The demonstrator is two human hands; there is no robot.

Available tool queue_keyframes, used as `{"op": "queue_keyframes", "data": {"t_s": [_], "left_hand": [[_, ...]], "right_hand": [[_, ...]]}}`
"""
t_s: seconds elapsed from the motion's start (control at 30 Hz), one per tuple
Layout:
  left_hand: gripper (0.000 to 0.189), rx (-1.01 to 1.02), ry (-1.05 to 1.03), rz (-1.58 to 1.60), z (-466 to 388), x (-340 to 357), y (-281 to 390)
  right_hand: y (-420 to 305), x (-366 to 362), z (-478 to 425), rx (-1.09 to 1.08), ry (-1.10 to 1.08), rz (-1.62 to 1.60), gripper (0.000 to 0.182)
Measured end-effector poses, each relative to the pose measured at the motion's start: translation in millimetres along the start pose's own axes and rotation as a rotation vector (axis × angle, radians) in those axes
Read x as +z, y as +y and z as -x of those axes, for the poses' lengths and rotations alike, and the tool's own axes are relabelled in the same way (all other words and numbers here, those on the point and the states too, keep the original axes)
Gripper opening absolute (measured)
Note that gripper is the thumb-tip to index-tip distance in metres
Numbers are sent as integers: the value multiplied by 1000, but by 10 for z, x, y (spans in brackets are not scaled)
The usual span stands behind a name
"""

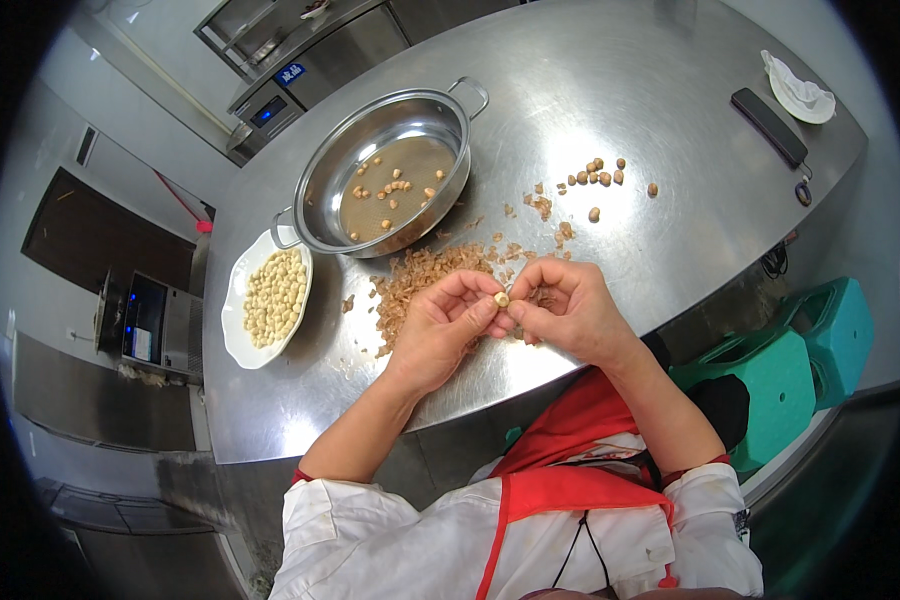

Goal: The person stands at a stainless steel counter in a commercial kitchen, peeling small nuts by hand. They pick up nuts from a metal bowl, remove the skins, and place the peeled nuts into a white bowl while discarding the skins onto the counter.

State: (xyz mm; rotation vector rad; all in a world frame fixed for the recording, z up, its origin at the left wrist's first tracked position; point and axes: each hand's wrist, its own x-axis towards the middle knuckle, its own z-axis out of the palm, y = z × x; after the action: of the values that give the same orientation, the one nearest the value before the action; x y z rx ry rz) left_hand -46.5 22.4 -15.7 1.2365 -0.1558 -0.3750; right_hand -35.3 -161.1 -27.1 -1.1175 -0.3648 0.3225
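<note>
A pale, mostly skinless nut (501,299) sits between my fingertips above the near edge of the steel table. My left hand (450,319) pinches it from the left with thumb and forefinger. From the other side, the thumb and forefinger of my right hand (570,307) also grip it. Beneath and behind my hands spreads a heap of brown papery skins (405,292). On the left, a white scalloped dish (234,330) holds many peeled nuts (274,300). Brown unpeeled nuts (605,178) lie loose on the table, beyond my right hand.
A two-handled steel pan (322,184) stands behind the skins, with several brown nuts (394,187) and shallow liquid inside. Toward the right end of the steel table (690,247) lie a black oblong case (769,127) and a white dish with tissue (802,90). Green plastic stools (765,382) stand at right.
</note>
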Motion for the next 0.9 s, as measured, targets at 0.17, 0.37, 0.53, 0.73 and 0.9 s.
{"op": "queue_keyframes", "data": {"t_s": [0.17, 0.37, 0.53, 0.73, 0.9], "left_hand": [[13, 131, -41, -193, 26, 37, 7], [12, 147, -8, -212, 21, 53, -17], [13, 68, -25, -148, 17, 21, -9], [17, 87, 7, -111, 19, 50, -13], [20, 217, 1, -308, 11, 42, -54]], "right_hand": [[30, -37, -8, 22, -39, 21, 9], [35, -89, -2, 67, -40, 17, 7], [48, -78, -13, 77, -20, -8, 6], [59, -12, -18, 15, -12, -23, 6], [39, 0, -17, 6, -15, 5, 5]]}}
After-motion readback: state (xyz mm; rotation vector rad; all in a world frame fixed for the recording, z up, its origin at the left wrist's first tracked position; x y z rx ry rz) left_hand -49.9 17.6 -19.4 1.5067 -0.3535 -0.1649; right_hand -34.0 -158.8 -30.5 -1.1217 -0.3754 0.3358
